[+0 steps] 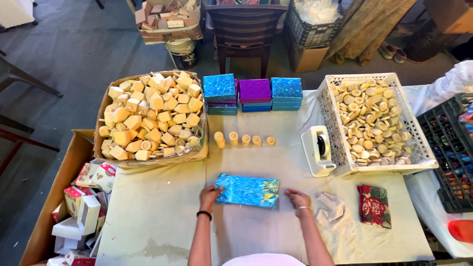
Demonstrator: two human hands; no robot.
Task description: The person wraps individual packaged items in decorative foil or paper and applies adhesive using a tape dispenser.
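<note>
A shiny blue foil sheet (247,190) lies flat on the cloth-covered table (157,216) in front of me. My left hand (210,196) rests on the sheet's left edge, fingers spread, a dark band on the wrist. At the sheet's lower right corner my right hand (298,199) touches the table with open fingers, a thin bangle on the wrist. A row of small pale wooden cylinders (243,139) stands behind the sheet.
A cardboard box of pale wooden blocks (150,116) sits at the left; a white crate of round wooden discs (372,118) at the right. Foil-wrapped boxes (253,93) are stacked at the back. A tape dispenser (318,150), crumpled cloth (331,209), floral cloth (374,205), dark crate (451,148) and chair (245,29) are nearby.
</note>
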